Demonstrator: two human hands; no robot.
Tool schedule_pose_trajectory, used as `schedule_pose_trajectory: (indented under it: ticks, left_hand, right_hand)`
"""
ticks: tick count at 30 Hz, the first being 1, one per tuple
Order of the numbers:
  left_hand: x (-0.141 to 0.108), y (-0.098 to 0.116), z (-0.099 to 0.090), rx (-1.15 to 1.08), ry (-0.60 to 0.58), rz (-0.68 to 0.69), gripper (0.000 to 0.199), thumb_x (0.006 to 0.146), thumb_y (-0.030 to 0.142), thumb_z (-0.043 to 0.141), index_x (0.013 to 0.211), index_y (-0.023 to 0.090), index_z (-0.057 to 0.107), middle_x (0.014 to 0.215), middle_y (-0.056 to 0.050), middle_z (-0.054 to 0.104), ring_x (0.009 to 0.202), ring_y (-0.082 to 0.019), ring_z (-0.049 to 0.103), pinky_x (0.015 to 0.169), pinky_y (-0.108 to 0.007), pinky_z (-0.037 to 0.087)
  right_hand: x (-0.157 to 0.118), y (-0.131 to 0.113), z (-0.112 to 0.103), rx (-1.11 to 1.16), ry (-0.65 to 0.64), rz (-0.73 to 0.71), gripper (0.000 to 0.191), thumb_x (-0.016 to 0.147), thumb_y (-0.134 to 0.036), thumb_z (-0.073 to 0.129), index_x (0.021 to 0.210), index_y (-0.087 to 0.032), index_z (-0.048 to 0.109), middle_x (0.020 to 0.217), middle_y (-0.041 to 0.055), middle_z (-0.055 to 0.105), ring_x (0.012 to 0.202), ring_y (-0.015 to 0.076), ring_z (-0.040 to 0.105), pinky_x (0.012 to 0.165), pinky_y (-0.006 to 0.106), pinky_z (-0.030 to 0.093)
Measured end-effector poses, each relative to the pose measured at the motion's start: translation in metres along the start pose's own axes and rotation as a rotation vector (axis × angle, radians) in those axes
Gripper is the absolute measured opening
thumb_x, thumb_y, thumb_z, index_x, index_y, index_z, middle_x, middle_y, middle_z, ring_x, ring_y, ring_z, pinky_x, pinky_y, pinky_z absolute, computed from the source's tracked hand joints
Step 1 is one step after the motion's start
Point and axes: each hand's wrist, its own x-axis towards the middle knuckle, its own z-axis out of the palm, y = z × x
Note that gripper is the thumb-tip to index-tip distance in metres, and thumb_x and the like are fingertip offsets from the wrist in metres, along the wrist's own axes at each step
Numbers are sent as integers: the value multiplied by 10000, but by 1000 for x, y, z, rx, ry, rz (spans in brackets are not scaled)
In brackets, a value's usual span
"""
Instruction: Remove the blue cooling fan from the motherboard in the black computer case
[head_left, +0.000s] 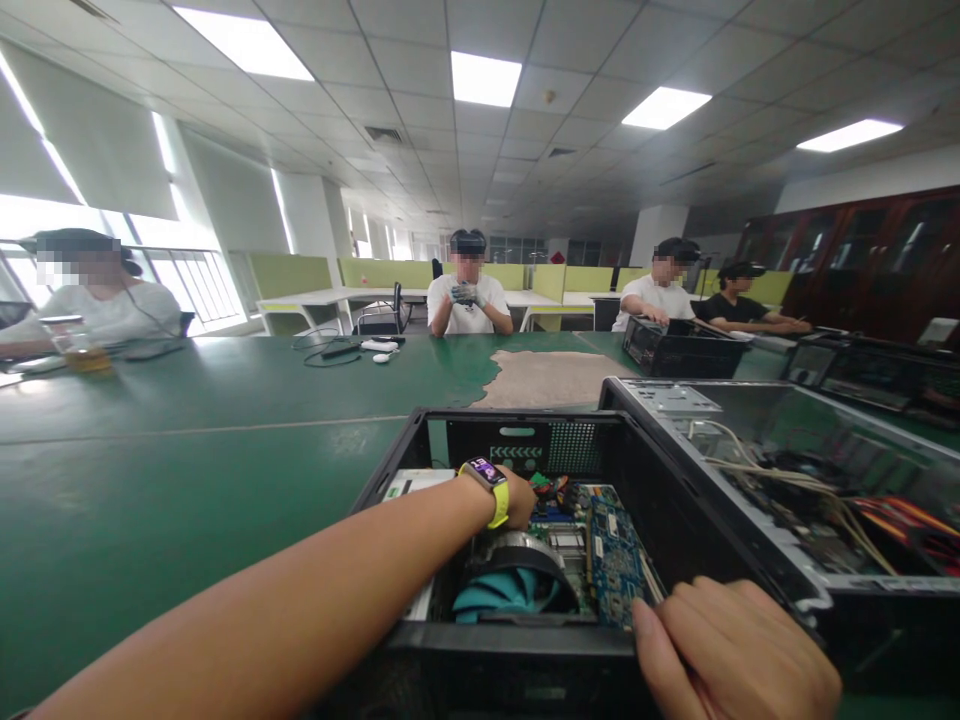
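An open black computer case (525, 636) lies in front of me. Inside it are a fan with teal blades (504, 592), a blue circuit board (615, 555) and a bundle of coloured wires (559, 490). My left hand (519, 500), with a yellow-banded watch (487, 478) at the wrist, reaches into the case beside the wires; its fingers are mostly hidden. My right hand (739, 650) is closed at the case's near right corner, with its thumb by the rim; what its fingers hold, if anything, is hidden.
A second open case (787, 400) with cables stands close on the right. Across the green table (187, 500) sit several people, one (469, 290) facing me and one by another black case (682, 350). A cable and mouse (381, 358) lie farther back; a glass (82, 350) stands far left.
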Motion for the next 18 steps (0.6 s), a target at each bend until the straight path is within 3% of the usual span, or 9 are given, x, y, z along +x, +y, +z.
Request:
schedule_pose_trajectory:
  ticks: [4,6,13,18]
  left_hand:
    - [0,-1,-4,10,-89,19,557,583,199,717,1129,171,615,999,-129,683,844,-280,632,744,-365,500]
    - [0,-4,-4,8,-91,24,535,577,207,713,1104,176,627,999,-115,681,852,-264,627,730,-323,495]
    - [5,-8,-2,-53,-11,15,265,636,175,627,896,149,672,879,-95,677,767,-220,605,653,-276,462]
    - [8,-9,-4,-130,88,37,323,621,192,662,943,197,645,929,-31,665,784,-166,581,652,-222,439]
  right_hand:
    - [0,0,-1,-5,-4,1,390,842,-237,552,476,-189,428,465,-30,376,484,115,317,540,317,215]
    - [0,1,-1,-7,-13,-1,390,841,-238,553,476,-190,426,465,-31,378,482,116,317,541,314,218]
    - [1,0,-1,-12,-17,1,396,856,-255,538,481,-193,425,468,-25,382,490,127,309,546,316,206]
    - [2,-1,-3,-20,-7,-2,402,856,-263,538,476,-196,428,462,-22,383,494,133,314,541,320,194]
